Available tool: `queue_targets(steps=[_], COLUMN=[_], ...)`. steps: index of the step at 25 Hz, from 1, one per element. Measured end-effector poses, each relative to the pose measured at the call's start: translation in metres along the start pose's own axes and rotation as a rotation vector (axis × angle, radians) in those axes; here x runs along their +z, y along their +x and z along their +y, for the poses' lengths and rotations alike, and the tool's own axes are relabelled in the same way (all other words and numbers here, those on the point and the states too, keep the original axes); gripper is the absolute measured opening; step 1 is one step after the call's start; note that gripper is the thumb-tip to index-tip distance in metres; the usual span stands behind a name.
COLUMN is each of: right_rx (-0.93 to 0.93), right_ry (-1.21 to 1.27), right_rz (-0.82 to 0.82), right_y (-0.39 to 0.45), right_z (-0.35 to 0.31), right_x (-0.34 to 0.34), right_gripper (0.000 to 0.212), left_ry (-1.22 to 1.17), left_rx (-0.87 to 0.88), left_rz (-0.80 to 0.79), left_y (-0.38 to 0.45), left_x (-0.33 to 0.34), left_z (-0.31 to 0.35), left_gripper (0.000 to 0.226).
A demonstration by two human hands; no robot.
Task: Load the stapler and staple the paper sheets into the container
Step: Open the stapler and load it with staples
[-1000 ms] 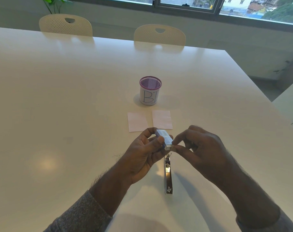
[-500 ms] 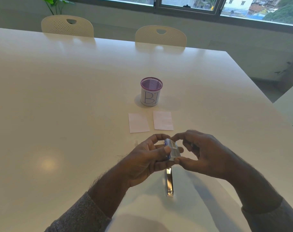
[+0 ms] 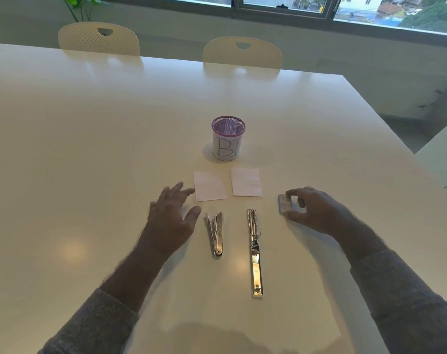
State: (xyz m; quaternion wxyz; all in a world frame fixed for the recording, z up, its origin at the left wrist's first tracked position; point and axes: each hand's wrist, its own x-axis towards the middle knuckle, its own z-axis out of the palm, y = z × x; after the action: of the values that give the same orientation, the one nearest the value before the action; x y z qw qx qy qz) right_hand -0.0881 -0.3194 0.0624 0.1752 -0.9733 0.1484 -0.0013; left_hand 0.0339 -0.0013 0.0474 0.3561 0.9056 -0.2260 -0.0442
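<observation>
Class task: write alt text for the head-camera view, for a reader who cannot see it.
A person's right hand pinches a staple box on a white table; the left hand hovers open. Between them lie two metal staplers, one opened flat, below two paper sheets and a mesh cup.

Shiny metal stapler (image 3: pixel 254 254), glossy table (image 3: pixel 89 149)

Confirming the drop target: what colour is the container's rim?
Purple, on the mesh container, clearest in the head view.

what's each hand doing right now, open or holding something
Left hand: open, fingers spread, holding nothing.
Right hand: fingers and thumb curled round the staple box on the table.
</observation>
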Motion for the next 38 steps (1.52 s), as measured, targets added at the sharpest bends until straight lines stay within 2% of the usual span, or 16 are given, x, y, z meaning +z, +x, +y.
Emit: queue_targets(steps=[4, 8, 10, 12, 14, 16, 18, 20, 22, 25, 27, 29, 32, 34, 36, 38], right_rx=[0.068, -0.006, -0.103, -0.156, -0.163, -0.179, -0.219, -0.245, -0.254, -0.275, -0.297, -0.326, -0.377, -0.379, -0.346, -0.293], right_ry=[0.009, 0.216, 0.347, 0.411, 0.308, 0.136, 0.09, 0.105, 0.13, 0.192, 0.257, 0.299, 0.38, 0.386, 0.401, 0.476], right_rz=[-0.043, 0.064, -0.066, -0.196, -0.201, -0.131, -0.064, -0.029, -0.012, 0.04, 0.082, 0.104, 0.116, 0.101, 0.07, 0.0], right_y=[0.007, -0.001, -0.015, -0.029, -0.036, -0.039, -0.041, -0.042, -0.045, -0.048, -0.049, -0.05, -0.054, -0.057, -0.06, -0.063], right_z=[0.0, -0.022, -0.043, -0.059, -0.067, -0.072, -0.075, -0.076, -0.077, -0.081, -0.087, -0.094, -0.108, -0.117, -0.122, -0.121], right_x=[-0.001, -0.007, -0.006, -0.001, 0.006, 0.011, 0.014, 0.016, 0.013, 0.002, -0.011, -0.024, -0.039, -0.043, -0.044, -0.046], right_gripper=[0.065, 0.026, 0.02, 0.03, 0.031, 0.022, 0.012, 0.006, 0.005, 0.006, 0.008, 0.01, 0.008, 0.008, 0.01, 0.017], left_ry=[0.358, 0.494, 0.52, 0.528, 0.526, 0.519, 0.511, 0.462, 0.305, -0.097, -0.316, -0.56, -1.01, -1.279, -1.412, -1.431], left_rx=[-0.047, -0.017, -0.012, -0.011, -0.009, -0.008, -0.015, -0.028, -0.023, 0.178, 0.275, 0.163, -0.153, -0.258, -0.267, -0.29], left_rz=[-0.141, -0.125, -0.106, -0.095, -0.093, -0.105, -0.124, -0.103, 0.014, 0.331, 0.379, 0.2, -0.336, -0.624, -0.72, -0.704], left_y=[-0.002, -0.006, -0.008, -0.009, -0.008, -0.008, -0.009, -0.009, -0.011, -0.02, -0.028, -0.037, -0.046, -0.048, -0.049, -0.047], left_x=[0.023, 0.035, 0.038, 0.04, 0.04, 0.038, 0.036, 0.033, 0.025, 0.008, 0.0, -0.001, 0.005, 0.004, 0.001, 0.002], left_z=[-0.027, -0.035, -0.037, -0.038, -0.038, -0.037, -0.035, -0.03, -0.02, 0.008, 0.032, 0.056, 0.079, 0.082, 0.082, 0.08], left_gripper=[0.061, 0.068, 0.073, 0.074, 0.075, 0.074, 0.071, 0.064, 0.055, 0.034, 0.026, 0.025, 0.033, 0.037, 0.038, 0.037])
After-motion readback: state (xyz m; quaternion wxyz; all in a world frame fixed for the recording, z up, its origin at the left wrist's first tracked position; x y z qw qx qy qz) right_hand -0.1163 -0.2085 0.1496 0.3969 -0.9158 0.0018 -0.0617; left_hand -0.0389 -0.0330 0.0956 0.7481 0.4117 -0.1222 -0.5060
